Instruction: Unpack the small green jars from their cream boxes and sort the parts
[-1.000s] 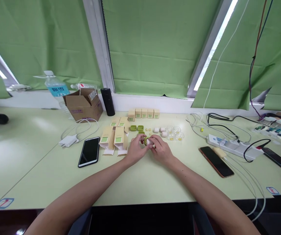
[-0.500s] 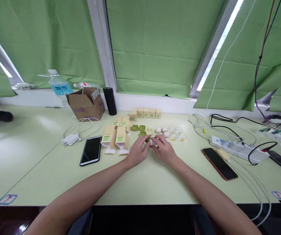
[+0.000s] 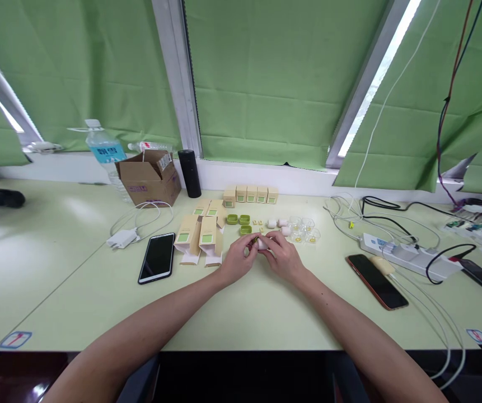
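My left hand point(image 3: 239, 258) is closed around a small green piece point(image 3: 256, 239), mostly covered by the fingers. Against it, my right hand point(image 3: 281, 256) pinches a small whitish cylinder point(image 3: 262, 244); the two parts meet between my fingertips, and I cannot tell how they join. Just beyond lie several green square cups point(image 3: 244, 219) and tiny yellowish pieces point(image 3: 260, 223). More pale pinkish cylinders point(image 3: 282, 223) stand to the right, beside several clear cups point(image 3: 307, 223) with yellow centres.
Opened small cartons point(image 3: 188, 229) lie left of my hands, with closed ones point(image 3: 251, 194) in a row behind. A phone point(image 3: 157, 258) lies left, another phone point(image 3: 377, 281) right near a power strip point(image 3: 408, 254) and cables. A cardboard box point(image 3: 148, 180) and black cylinder point(image 3: 189, 173) stand at the back.
My fingers have shifted slightly around the two small parts, and less of the green piece shows. The whole view has moved a little; the things on the table stay put.
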A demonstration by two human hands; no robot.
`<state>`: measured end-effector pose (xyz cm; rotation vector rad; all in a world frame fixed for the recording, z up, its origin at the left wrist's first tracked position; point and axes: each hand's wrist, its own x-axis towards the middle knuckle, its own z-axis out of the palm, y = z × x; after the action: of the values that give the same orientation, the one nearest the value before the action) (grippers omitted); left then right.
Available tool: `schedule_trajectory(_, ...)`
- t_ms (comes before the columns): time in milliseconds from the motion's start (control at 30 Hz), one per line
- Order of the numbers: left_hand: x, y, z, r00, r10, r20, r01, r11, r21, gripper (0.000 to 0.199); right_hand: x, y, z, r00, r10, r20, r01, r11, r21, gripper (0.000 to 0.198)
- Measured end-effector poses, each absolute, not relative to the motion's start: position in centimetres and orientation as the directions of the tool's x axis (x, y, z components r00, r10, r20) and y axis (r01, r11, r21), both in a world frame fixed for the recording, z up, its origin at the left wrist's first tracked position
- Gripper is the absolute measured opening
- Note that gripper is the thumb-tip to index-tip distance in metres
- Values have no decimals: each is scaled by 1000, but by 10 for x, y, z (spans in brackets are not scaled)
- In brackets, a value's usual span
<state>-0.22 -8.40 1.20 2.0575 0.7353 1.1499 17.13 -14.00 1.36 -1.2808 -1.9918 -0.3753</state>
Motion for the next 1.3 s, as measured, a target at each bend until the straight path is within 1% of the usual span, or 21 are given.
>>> schedule_trajectory(200,1,-79,12,440,744,504,151,-614,775,36,166,-137,16,-235,675,700,886,444,-131,33)
schedule_trajectory(367,0,-78,14,437,754,490,149,-598,788,35,163,-136,16,-211,670,712,868,463,-179,31)
schedule_trajectory(500,-7,-80,16,490,727,481,104,-597,796,36,170,-135,12,-166,683,712,822,495,-283,30)
schedule_trajectory(600,-10,-81,15,545,693,471,102,-613,784,45,174,-134,10,-134,715,687,761,518,-390,31)
schedule_trajectory(667,-10,-80,15,535,709,459,119,-601,790,48,174,-135,9,-112,732,672,711,532,-461,32)
schedule_trajectory(867,-4,-78,15,506,757,413,163,-554,816,38,169,-136,12,-45,770,637,593,534,-603,27)
schedule_trajectory(967,-3,-75,11,488,798,355,207,-500,841,39,170,-136,17,57,779,625,535,504,-678,26)
schedule_trajectory(1067,-3,-71,7,439,852,286,246,-420,873,41,178,-136,26,227,739,634,493,475,-729,27)
schedule_trajectory(1167,-3,-69,5,415,864,284,233,-402,885,43,191,-135,34,359,659,661,551,421,-720,29)
schedule_trajectory(1233,-3,-69,4,407,860,308,213,-418,883,42,200,-132,35,395,616,682,610,380,-696,32)
schedule_trajectory(1300,-2,-68,3,394,858,330,199,-431,880,42,210,-127,32,373,588,718,684,349,-641,32)
